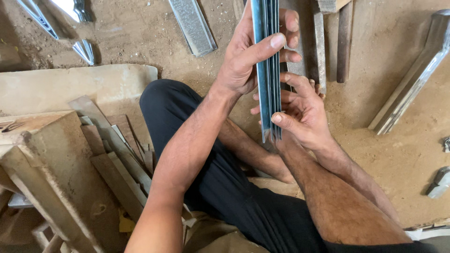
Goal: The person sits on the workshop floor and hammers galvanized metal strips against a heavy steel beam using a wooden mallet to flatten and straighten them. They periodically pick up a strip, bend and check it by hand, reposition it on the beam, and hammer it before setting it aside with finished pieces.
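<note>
Gripping a bundle of thin metal strips (268, 70) on edge: left hand (248, 61) clamped near the upper part, right hand (300, 112) pinching the lower end, apparently to keep the edges flush. Bundle held above the lap, clear of the floor. Dusty earthen floor (403, 154) around; folded metal channel (412, 79) toward its right edge, another piece (193, 26) at the top, worn wooden block (51, 164) and offcuts at left.
</note>
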